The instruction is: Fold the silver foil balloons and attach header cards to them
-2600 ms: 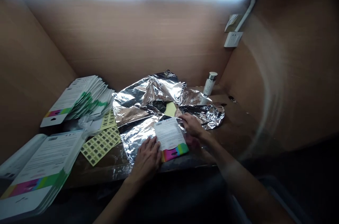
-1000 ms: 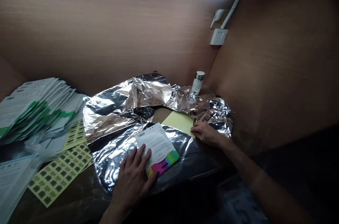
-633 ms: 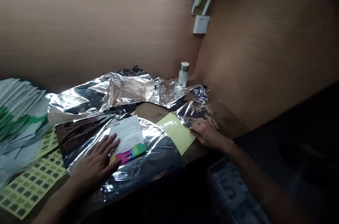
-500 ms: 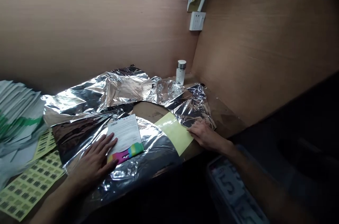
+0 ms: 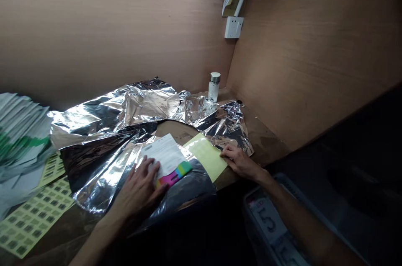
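A flat white printed packet (image 5: 166,153) with a rainbow-coloured lower edge lies on crinkled silver foil film (image 5: 100,132). My left hand (image 5: 140,186) rests on the packet's left side, fingers stretched out and lying flat. Partly under the foil's right edge is a pale yellow sheet (image 5: 205,157) with shiny clear patches, which look like stickers. My right hand (image 5: 240,162) has its thumb and fingertips pinched together at that sheet's right edge. Whether a small piece is also between those fingertips is too small to make out.
At the left are a pile of white-and-green packets (image 5: 21,132) and yellow sheets of small square labels (image 5: 37,218). A lidded glass bottle (image 5: 214,88) stands by the back corner, under a wall socket (image 5: 234,27). A plastic bin (image 5: 266,220) sits below my right forearm.
My left hand and the packet under it have moved right, toward the yellow sheet, with the foil's front part shifting and folding. My right hand stays at the sheet's edge.
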Demonstrator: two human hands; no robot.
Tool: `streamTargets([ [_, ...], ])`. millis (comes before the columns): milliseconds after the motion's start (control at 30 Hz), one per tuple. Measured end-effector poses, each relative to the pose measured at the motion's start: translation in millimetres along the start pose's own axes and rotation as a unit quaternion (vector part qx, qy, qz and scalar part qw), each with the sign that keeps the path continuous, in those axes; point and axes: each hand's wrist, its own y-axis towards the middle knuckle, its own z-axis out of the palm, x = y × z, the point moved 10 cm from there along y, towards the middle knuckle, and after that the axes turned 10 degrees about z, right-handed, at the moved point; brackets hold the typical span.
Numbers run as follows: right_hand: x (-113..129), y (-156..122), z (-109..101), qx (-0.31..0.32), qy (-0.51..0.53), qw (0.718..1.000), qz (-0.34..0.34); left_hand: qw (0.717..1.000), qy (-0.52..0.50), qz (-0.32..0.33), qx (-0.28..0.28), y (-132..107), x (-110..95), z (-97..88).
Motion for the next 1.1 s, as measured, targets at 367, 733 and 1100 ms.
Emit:
streamTargets([
  [367, 0.9, 10.3, -3.5, 0.02, -0.037, 0.999, 0.026, 0.997, -0.059, 0.043, -0.031, 33.0, -58.1, 10.1],
  [733, 9.6, 19.9, -18.9, 0.036, 0.002, 0.998, 0.047, 0.995, -0.086, 0.013, -0.042, 32.2, -57.4, -0.9],
  [1100, 25.3, 20.3, -0.6, 0.078, -0.099, 0.992, -0.008, 0.993, -0.098, 0.016, -0.063, 27.8, -56.7, -0.3],
])
